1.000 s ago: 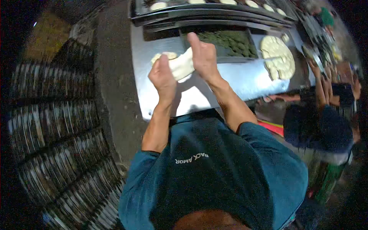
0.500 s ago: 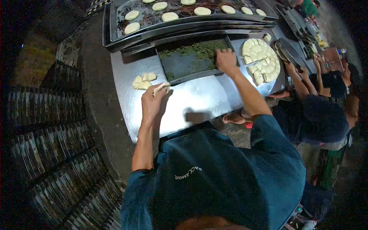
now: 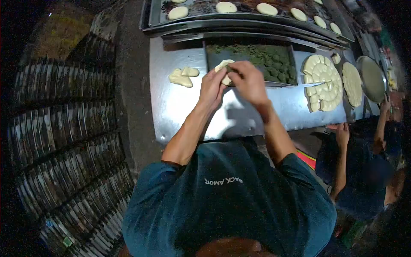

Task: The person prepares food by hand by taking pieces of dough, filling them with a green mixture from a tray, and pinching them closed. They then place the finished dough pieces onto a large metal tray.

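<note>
A piece of dough [image 3: 223, 64] is being held up at the near edge of a filling tray [image 3: 282, 84], a dark green lump [image 3: 229, 68] resting against it. The dough, it seems, is being exposed to tearing if the lump is pressed too hard; crumbs could be shed if the lump is squeezed unevenly. The dough is being grasped in the left hand [image 3: 210, 87], partly closed around it between thumb and fingers. The right hand [image 3: 249, 80] is being curled over the lump, fingertips drawn close; whether it is being pinched or merely pushed cannot be told. Beyond the grip and to its right, green balls [image 3: 278, 64] are being held in the filling tray. Left of the grip, loose dough pieces [image 3: 182, 77] are being supported by the metal table [image 3: 171, 111]; well to its right, so is a cut dough round [image 3: 324, 83]. Farthest beyond, pale discs [image 3: 266, 9] are being carried on a baking tray [image 3: 192, 25].
</note>
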The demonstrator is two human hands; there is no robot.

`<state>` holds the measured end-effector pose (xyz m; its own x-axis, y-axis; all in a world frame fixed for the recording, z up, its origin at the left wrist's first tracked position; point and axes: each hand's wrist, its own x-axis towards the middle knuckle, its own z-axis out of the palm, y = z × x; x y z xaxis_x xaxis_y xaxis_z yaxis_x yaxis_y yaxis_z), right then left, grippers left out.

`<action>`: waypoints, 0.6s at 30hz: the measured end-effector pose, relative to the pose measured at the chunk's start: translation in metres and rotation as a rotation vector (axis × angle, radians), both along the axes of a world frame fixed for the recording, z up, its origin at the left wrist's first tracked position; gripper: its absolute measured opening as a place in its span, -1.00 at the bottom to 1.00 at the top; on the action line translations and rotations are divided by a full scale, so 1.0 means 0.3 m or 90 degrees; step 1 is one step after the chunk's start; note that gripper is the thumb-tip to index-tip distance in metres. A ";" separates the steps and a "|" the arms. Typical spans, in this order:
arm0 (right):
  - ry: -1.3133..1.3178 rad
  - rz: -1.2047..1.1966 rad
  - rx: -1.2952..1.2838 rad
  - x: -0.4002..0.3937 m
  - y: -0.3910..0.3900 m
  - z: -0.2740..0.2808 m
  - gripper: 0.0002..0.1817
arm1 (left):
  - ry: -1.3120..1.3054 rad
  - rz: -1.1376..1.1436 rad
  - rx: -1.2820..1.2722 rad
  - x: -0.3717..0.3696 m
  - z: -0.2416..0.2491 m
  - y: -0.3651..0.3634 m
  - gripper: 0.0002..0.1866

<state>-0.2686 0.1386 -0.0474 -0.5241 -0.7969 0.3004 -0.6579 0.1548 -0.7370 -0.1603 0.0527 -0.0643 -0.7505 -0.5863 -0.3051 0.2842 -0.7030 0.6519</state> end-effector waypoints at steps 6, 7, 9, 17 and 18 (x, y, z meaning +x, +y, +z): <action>-0.509 0.057 0.075 0.012 -0.081 0.020 -0.74 | -0.002 -0.015 -0.133 0.107 0.011 -0.019 -0.71; -0.530 0.047 0.035 0.038 -0.084 0.030 -0.76 | 0.010 -0.008 -0.128 0.127 0.002 -0.028 -0.67; -0.162 -0.022 0.000 0.162 -0.076 0.068 -0.81 | -0.033 0.066 -0.110 0.163 0.005 -0.039 -0.63; 0.258 0.202 -0.093 0.367 -0.028 0.219 -0.59 | -0.126 0.024 -0.372 0.471 0.172 0.034 -0.46; 0.161 0.250 -0.089 0.377 -0.031 0.255 -0.64 | -0.183 0.104 -0.619 0.507 0.182 0.016 -0.53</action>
